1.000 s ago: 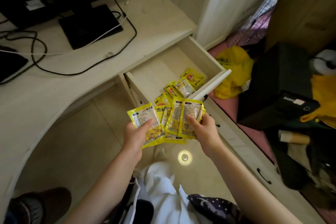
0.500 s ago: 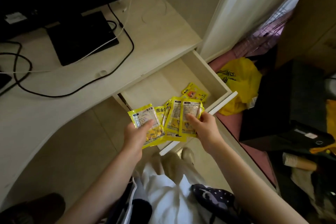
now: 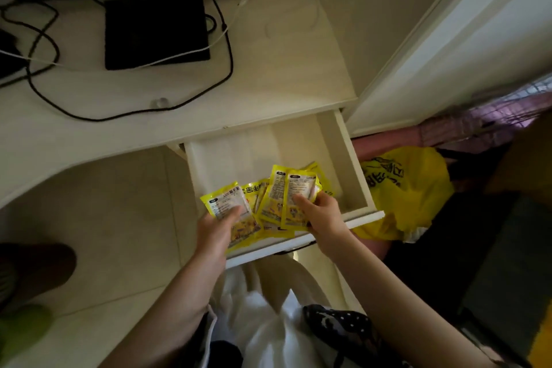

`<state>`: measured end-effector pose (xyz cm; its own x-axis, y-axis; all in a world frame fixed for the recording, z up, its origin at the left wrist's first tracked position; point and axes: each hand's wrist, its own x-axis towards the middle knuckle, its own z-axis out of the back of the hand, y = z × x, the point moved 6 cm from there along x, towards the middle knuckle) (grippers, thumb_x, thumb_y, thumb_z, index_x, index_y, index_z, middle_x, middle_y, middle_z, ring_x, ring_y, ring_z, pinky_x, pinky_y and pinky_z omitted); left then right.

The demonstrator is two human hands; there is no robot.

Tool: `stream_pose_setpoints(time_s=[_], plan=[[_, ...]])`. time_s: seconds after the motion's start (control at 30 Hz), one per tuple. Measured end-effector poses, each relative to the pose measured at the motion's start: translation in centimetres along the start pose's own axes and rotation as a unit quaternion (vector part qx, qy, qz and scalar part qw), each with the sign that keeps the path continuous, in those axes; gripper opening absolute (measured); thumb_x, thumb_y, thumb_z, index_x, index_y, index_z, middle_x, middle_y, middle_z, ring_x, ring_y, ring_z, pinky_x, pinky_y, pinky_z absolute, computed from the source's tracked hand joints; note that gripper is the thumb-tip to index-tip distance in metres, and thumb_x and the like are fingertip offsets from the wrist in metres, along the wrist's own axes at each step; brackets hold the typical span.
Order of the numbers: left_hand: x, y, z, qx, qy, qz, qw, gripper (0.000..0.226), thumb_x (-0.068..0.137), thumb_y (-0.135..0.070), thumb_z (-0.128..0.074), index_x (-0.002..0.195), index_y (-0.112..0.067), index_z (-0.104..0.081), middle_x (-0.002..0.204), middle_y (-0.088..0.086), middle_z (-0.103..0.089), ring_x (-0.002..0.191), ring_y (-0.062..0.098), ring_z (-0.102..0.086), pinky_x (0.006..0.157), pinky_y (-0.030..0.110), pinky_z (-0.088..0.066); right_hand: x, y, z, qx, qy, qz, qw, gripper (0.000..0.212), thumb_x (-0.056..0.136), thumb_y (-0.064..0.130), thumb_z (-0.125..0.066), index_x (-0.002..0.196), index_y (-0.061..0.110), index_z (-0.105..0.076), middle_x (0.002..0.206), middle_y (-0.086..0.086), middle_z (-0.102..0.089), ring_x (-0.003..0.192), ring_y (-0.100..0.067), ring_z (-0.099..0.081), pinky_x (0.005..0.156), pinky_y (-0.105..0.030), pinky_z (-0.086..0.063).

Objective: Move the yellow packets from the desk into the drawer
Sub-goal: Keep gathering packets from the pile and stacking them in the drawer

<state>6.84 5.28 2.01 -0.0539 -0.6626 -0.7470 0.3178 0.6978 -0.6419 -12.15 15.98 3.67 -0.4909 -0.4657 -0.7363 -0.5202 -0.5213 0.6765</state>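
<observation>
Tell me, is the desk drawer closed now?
No, the drawer is pulled out open under the desk, and the left hand and right hand hold yellow packets above it.

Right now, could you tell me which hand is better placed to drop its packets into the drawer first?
Probably the right hand: its packets hang over the open drawer, while the left hand holds its packet at the drawer's near-left edge.
</observation>
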Motion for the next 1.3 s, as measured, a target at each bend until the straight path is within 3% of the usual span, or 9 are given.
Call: stream_pose_setpoints(time_s=[0.1,0.27,0.4,0.5,0.57,0.8,1.0,1.17,1.3], plan=[[0.1,0.7,-1.4,-0.024,-0.032,0.019,0.999,0.011,0.080,-0.017,-0.074,0.089,-0.017,-0.067,0.088,0.004,-0.070,0.089,0.024,-0.065,0.075,0.031,-0.045,1.9,0.8,0.6,-0.048,0.017,-0.004,0.999,0.007,0.090,0.014,-0.063,0.087,0.020,-0.064,0.098,-0.014,-0.072,0.094,-0.031,-0.070,0.086,-0.053,-0.055],[2.0,0.7,-2.0,-0.038,-0.062,0.035,0.997,0.011,0.080,-0.015,-0.073,0.087,-0.019,-0.066,0.087,0.004,-0.069,0.080,0.020,-0.064,0.061,0.025,-0.043,5.5,1.0,-0.3,-0.104,0.048,-0.010,0.993,0.009,0.087,0.015,-0.066,0.095,0.016,-0.068,0.098,-0.016,-0.073,0.096,-0.035,-0.069,0.084,-0.057,-0.055],[5.4,1.0,-2.3,-0.008,-0.061,0.048,0.997,0.024,0.076,-0.017,-0.075,0.099,-0.014,-0.069,0.094,0.008,-0.071,0.083,0.023,-0.066,0.068,0.029,-0.049,8.5,0.9,-1.6,-0.152,0.048,-0.027,0.987,0.024,0.086,0.016,-0.067,0.108,0.006,-0.066,0.084,-0.009,-0.071,0.077,-0.025,-0.070,0.075,-0.043,-0.059],[8.2,1.4,-3.0,0.009,-0.062,0.053,0.997,0.030,0.075,-0.015,-0.076,0.103,-0.012,-0.067,0.094,0.010,-0.070,0.079,0.024,-0.066,0.061,0.026,-0.049,11.1,0.5,-2.7,-0.200,0.042,-0.030,0.979,0.024,0.086,0.019,-0.067,0.106,0.006,-0.064,0.069,0.002,-0.060,0.060,-0.010,-0.056,0.054,-0.027,-0.048],[10.1,1.6,-3.5,0.017,-0.067,0.056,0.996,0.025,0.075,-0.015,-0.076,0.099,-0.014,-0.067,0.084,0.006,-0.068,0.069,0.020,-0.062,0.054,0.023,-0.044,13.0,0.2,-3.7,-0.233,0.050,-0.025,0.971,0.022,0.088,0.019,-0.065,0.106,0.008,-0.063,0.070,0.004,-0.058,0.060,-0.006,-0.052,0.051,-0.020,-0.041],[14.9,3.7,-4.8,0.038,-0.075,0.081,0.993,0.025,0.082,-0.012,-0.070,0.105,-0.015,-0.066,0.094,0.006,-0.067,0.072,0.019,-0.062,0.060,0.024,-0.044,17.9,-1.0,-5.4,-0.311,0.064,-0.025,0.948,0.010,0.093,0.019,-0.055,0.100,0.014,-0.058,0.065,0.003,-0.051,0.054,-0.009,-0.044,0.047,-0.021,-0.034],[14.3,3.3,-4.9,0.156,0.003,0.009,0.988,0.043,0.077,-0.005,-0.071,0.115,-0.016,-0.055,0.101,-0.001,-0.063,0.096,0.019,-0.061,0.081,0.030,-0.046,17.9,-1.8,-2.7,-0.383,0.026,-0.019,0.923,0.029,0.086,0.010,-0.054,0.112,0.005,-0.064,0.097,-0.013,-0.071,0.084,-0.028,-0.067,0.074,-0.038,-0.057],[12.0,1.8,-4.1,0.224,-0.016,-0.039,0.974,0.036,0.083,-0.011,-0.068,0.116,-0.015,-0.053,0.106,-0.004,-0.060,0.087,0.017,-0.059,0.057,0.024,-0.045,15.8,-0.6,0.1,-0.423,0.009,-0.012,0.906,0.027,0.091,0.013,-0.049,0.113,0.007,-0.063,0.086,-0.007,-0.061,0.066,-0.019,-0.051,0.052,-0.024,-0.038],[10.0,1.4,-3.3,0.270,-0.021,-0.046,0.962,0.046,0.085,-0.009,-0.063,0.129,-0.014,-0.050,0.123,0.006,-0.063,0.084,0.016,-0.059,0.060,0.026,-0.048,13.7,0.2,1.5,-0.473,0.020,0.014,0.881,0.030,0.092,0.010,-0.042,0.112,0.004,-0.062,0.093,-0.010,-0.064,0.069,-0.021,-0.057,0.050,-0.022,-0.040]])
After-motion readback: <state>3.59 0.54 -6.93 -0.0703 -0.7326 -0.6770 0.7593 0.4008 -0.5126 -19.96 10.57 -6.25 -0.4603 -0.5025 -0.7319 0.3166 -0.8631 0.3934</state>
